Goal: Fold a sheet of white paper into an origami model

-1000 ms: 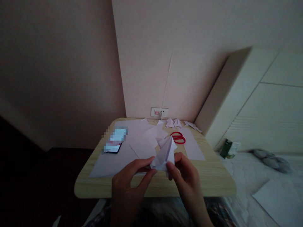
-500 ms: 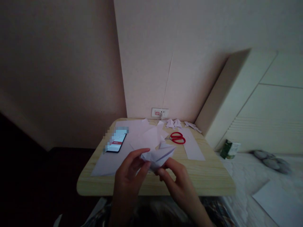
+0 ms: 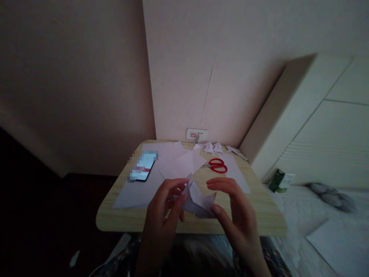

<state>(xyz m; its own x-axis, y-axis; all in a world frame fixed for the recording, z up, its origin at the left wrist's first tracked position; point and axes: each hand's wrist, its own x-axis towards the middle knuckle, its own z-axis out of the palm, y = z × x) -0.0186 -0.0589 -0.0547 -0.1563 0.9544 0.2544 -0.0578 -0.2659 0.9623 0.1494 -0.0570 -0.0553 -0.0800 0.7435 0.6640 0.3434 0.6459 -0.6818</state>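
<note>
A folded white origami paper piece [image 3: 197, 202] is held above the near part of the table, its flaps partly raised. My left hand [image 3: 167, 204] pinches its left side between thumb and index finger. My right hand [image 3: 236, 209] has its thumb at the paper's right corner, while the fingers stand apart above it, so that hand is open. Beyond the paper lie red-handled scissors [image 3: 218, 166] and white paper sheets [image 3: 181, 163]. The underside of the folded piece is hidden.
A phone [image 3: 144, 166] with a lit screen rests on paper at the left of the wooden table [image 3: 248, 223]. Folded paper pieces [image 3: 213, 148] stand along the back edge by a wall socket [image 3: 196, 134]. On the right, a bed holds a green-and-white box [image 3: 281, 181] and a sheet [image 3: 340, 244].
The folded paper has turned and its flaps stand differently. My right hand's fingers have lifted off and spread, leaving the thumb at the corner. The left hand keeps its pinch.
</note>
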